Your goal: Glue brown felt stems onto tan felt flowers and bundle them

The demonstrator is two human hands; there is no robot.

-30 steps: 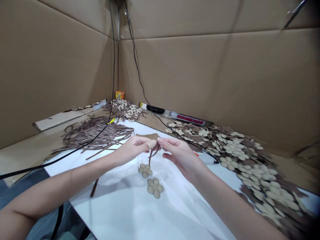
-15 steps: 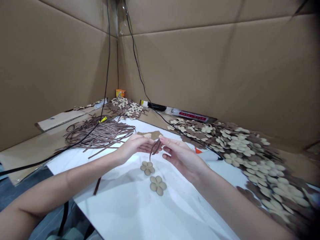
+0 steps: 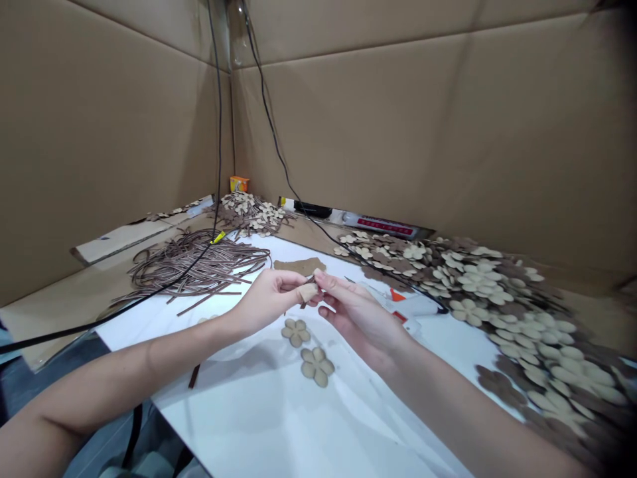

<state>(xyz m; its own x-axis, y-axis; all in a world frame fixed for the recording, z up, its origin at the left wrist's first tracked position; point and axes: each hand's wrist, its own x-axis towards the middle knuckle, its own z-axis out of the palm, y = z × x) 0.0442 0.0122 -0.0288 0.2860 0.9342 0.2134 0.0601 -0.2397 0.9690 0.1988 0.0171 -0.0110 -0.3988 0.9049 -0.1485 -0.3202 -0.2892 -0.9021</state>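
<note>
My left hand (image 3: 271, 299) and my right hand (image 3: 361, 315) meet over the white board, fingertips pinched together. Between them is a thin brown strip (image 3: 310, 280), mostly hidden by the fingers. At my left thumb tip shows a pale tan piece (image 3: 307, 292); whether it is a finger cover or a held scrap I cannot tell. Just below my hands lie two beige five-petal flower cut-outs, a smaller one (image 3: 295, 332) and a larger one (image 3: 317, 367). Right behind my fingers rests a flat brown scrap (image 3: 300, 266).
Left of my hands is a tangled pile of brown strips (image 3: 199, 262), crossed by a black cable (image 3: 169, 275). Heaped beige and brown flowers (image 3: 482, 279) spread along the right. A white tool with an orange part (image 3: 397, 295) lies beside my right hand. Cardboard walls (image 3: 398, 133) enclose the board.
My left thumb has come down over the strip, and both hands' fingertips have closed in together. The strip's hanging loop is now mostly hidden. The view has shifted slightly.
</note>
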